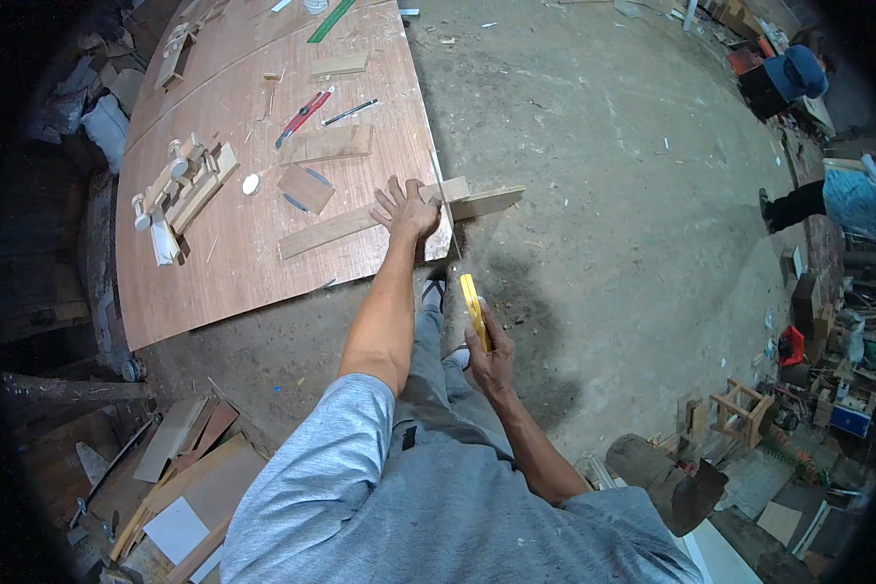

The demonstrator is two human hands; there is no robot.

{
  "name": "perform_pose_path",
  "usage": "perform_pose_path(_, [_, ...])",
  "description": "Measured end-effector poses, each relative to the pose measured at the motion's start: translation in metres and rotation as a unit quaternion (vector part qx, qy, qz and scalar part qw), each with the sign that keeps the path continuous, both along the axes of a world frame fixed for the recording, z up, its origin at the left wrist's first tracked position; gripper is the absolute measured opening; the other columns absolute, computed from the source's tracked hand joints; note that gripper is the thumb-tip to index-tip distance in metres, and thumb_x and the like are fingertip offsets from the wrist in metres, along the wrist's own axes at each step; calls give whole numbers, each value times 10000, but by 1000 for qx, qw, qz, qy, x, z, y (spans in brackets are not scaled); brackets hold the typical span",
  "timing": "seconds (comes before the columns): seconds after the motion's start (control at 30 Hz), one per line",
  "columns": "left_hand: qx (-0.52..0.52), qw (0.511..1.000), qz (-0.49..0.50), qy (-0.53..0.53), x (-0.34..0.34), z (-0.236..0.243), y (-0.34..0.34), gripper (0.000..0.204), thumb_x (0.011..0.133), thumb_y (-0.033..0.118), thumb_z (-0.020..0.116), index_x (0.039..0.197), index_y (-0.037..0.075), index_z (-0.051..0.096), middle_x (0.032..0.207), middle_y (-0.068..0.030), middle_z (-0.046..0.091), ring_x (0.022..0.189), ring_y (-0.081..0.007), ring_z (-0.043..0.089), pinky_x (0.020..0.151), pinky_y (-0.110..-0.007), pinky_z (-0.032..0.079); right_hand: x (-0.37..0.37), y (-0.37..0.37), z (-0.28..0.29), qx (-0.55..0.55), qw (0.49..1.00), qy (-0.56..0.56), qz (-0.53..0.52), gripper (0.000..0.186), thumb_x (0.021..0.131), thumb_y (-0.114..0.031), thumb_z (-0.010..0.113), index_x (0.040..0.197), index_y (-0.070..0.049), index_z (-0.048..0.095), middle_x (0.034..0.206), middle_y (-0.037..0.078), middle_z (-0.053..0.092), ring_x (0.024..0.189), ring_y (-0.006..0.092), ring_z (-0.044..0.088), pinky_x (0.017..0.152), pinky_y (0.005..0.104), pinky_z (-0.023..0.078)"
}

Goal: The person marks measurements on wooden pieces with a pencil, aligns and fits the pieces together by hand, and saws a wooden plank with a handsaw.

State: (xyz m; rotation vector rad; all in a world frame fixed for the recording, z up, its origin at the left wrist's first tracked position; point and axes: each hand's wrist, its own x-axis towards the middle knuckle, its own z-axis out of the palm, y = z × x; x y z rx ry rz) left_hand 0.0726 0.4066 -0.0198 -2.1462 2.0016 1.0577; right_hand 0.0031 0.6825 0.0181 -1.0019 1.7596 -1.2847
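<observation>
My left hand [409,207] presses down with fingers spread on a long, narrow wooden board [326,235] near the right edge of the worktable [253,297]. The board's end reaches past that edge, beside another light wooden piece [496,200] that also sticks out. In my right hand [490,358] is the yellow handle of a handsaw [472,304], fingers wrapped round it. Seen almost edge-on, the thin blade runs up from the handle to the board, just right of my left hand. Whether its teeth have entered the wood cannot be made out.
Several wood pieces [326,143], a red-handled tool [305,115], a dark pencil-like stick [350,112] and a wooden assembly [200,190] lie on the table. Scrap boards [190,487] lie at lower left. Two people are at far right, near a small wooden stool [743,409].
</observation>
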Motion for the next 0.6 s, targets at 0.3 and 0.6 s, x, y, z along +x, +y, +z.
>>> perform_pose_path(0.3, [-30, 999, -16, -3, -9, -12, -7, 570, 869, 477, 540, 1366, 234, 405, 1595, -161, 31, 1435, -479, -76, 1085, -691, -40, -5, -1, -5, 18, 996, -82, 6, 469, 957, -128, 564, 1390, 16, 455, 1230, 156, 608, 1093, 175, 567, 926, 293, 453])
perform_pose_path(0.6, [-51, 998, -27, 1, -10, -19, -17, 568, 839, 498, 572, 1337, 257, 442, 1590, -163, 66, 1442, -463, -23, 1102, -662, -8, -7, -11, 7, 0, 997, -62, -46, 391, 971, -158, 556, 1312, 33, 539, 1197, 153, 628, 1074, 185, 582, 927, 296, 452])
